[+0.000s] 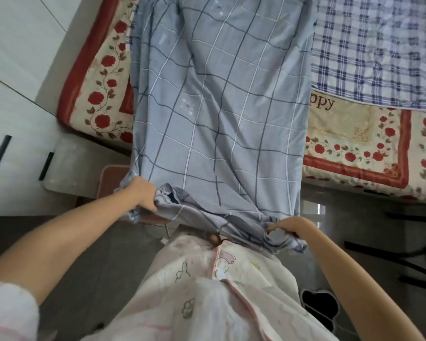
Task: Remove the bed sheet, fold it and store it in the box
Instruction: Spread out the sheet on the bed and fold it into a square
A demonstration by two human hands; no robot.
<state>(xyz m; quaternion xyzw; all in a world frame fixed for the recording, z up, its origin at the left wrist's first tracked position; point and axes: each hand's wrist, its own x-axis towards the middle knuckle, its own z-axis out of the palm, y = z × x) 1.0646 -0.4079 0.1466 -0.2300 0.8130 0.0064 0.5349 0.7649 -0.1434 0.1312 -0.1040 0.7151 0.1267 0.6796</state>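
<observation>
The grey checked bed sheet [219,114], light and limp, runs as a long strip from the bed [354,143] at frame top down to both hands; left hand [143,193] and right hand [293,226] each clench a near corner, the best hold.

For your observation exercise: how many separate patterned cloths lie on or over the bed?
3. The grey-blue checked bed sheet runs down the middle; the blue plaid cloth lies upper right; the rose-patterned quilt lies beneath both. More may be hidden underneath.

"ppy" on the floral quilt [342,126]
</observation>
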